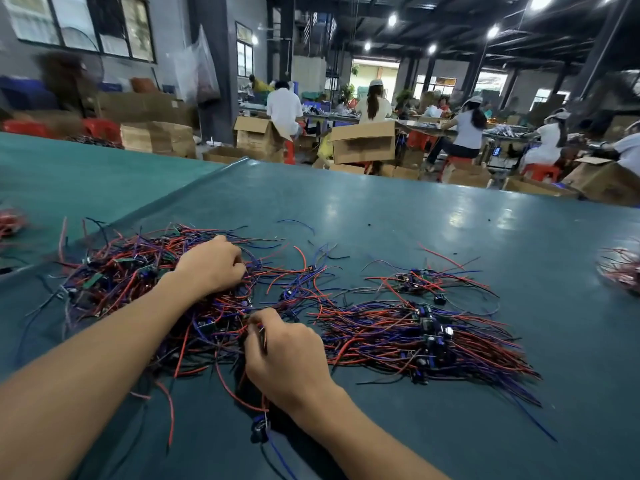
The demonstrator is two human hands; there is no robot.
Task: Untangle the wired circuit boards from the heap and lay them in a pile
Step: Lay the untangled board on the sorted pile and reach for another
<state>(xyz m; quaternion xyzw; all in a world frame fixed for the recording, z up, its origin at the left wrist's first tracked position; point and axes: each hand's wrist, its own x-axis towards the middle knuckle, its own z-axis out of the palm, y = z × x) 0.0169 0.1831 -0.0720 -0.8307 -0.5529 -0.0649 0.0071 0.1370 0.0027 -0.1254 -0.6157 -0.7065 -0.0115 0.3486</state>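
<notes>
A wide table (pixel 398 216) covered in a teal mat fills the lower view. Its far edge runs across from the middle to the right side, with a workshop floor beyond. A raised fold in the mat (pixel 166 206) runs diagonally from that edge down to the left, passing just behind the heap. Bare mat lies open beyond the wires up to the far edge, and to the right of the pile. Small wire bunches sit at the far left edge (pixel 10 223) and far right edge (pixel 621 268).

The heap (pixel 121 275) lies left of centre: a loose tangle of red, blue and purple wires with small green boards caught in it. The left hand (pixel 211 263) rests on the heap's right side, fingers curled down into it and clutching strands. The right hand (pixel 287 355) is nearer, at the heap's near edge, thumb and fingers pinching a few wires (pixel 262 341). One small board (pixel 259 432) lies on the mat just below the right wrist.

The pile (pixel 433 341) sits to the right, boards bunched together, wires fanning out more evenly. A smaller cluster (pixel 414 279) lies just behind it.

Beyond the table, people (pixel 284 109) sit among cardboard boxes (pixel 363 142) and red stools (pixel 540 173).
</notes>
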